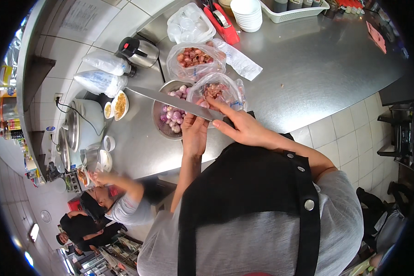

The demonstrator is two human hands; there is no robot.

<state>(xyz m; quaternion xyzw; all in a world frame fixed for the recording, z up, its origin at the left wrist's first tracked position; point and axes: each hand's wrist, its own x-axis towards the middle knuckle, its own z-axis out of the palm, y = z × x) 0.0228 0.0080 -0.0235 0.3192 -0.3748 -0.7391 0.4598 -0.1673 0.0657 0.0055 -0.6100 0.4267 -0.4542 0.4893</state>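
My right hand holds a large kitchen knife near its handle, the broad blade pointing left across a metal bowl. Small peeled purple-white shallots fill that bowl. Just under the blade, my left hand has its fingers drawn together; the blade covers the fingertips, so what they pinch cannot be made out. Beyond my right fingers is an open clear plastic bag with reddish-brown skins in it. Another clear bag behind it holds reddish unpeeled shallots.
The steel counter carries a red tape dispenser, stacked white bowls, a white basket, a plastic tub and a metal jug. Left are a rice cooker and a co-worker.
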